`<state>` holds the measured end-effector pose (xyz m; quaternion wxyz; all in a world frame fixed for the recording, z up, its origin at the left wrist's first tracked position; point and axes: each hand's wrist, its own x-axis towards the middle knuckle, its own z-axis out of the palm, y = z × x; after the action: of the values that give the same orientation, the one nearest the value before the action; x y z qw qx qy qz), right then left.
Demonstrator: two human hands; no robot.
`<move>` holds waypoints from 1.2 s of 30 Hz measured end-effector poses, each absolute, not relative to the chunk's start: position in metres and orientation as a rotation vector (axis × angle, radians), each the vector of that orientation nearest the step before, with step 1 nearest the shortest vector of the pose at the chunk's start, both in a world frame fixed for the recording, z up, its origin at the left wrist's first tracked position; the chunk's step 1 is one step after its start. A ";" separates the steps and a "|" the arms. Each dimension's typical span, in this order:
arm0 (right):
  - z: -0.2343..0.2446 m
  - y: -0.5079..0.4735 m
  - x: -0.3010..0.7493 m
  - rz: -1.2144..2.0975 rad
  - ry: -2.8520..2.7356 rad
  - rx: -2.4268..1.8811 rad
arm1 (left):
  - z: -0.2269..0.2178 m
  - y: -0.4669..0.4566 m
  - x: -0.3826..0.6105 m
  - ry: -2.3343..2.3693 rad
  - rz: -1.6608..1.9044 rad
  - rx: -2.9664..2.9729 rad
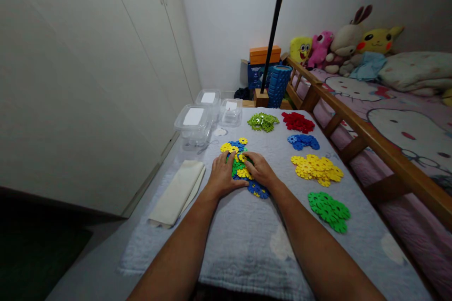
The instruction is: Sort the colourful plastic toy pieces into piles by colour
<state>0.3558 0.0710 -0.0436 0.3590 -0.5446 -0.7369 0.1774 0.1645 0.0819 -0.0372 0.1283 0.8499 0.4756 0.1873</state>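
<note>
A mixed heap of flat flower-shaped plastic pieces point(237, 148) in yellow, blue and green lies on a grey cloth point(247, 235). My left hand point(221, 177) rests palm down on the heap's left side. My right hand point(260, 169) lies on its right side, fingers pressed into the pieces. Sorted piles sit around them: light green point(263, 122), red point(297, 122), blue point(303, 141), yellow point(317, 168) and dark green point(329, 209).
Three clear lidded plastic boxes point(195, 124) stand at the cloth's far left. A folded cream cloth point(177, 192) lies left of my hands. A wooden bed rail point(367, 138) runs along the right, with plush toys point(348, 37) behind. A black pole point(273, 33) rises at the back.
</note>
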 end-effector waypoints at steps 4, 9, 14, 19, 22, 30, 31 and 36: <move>-0.041 0.072 0.358 0.484 -1.759 -1.361 | -0.037 0.083 0.164 1.357 0.557 2.462; -0.045 0.076 0.363 0.361 -1.729 -1.524 | -0.040 0.085 0.164 1.315 0.632 2.415; -0.042 0.075 0.362 0.402 -1.802 -1.518 | -0.038 0.088 0.163 1.285 0.693 2.332; -0.039 0.071 0.362 0.559 -1.698 -1.391 | -0.033 0.092 0.160 1.405 0.809 2.269; -0.042 0.073 0.365 0.500 -1.638 -1.419 | -0.031 0.094 0.159 1.540 0.833 2.267; -0.046 0.075 0.367 0.399 -1.730 -1.477 | -0.041 0.099 0.163 1.647 0.755 2.290; -0.046 0.075 0.367 0.401 -1.748 -1.475 | -0.041 0.100 0.163 1.642 0.749 2.298; -0.044 0.071 0.367 0.430 -1.804 -1.493 | -0.040 0.100 0.165 1.610 0.718 2.311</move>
<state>0.3671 0.0713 -0.0445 0.3711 -0.5824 -0.7035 0.1679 0.1647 0.0998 -0.0402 0.1173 0.7897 0.5500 0.2453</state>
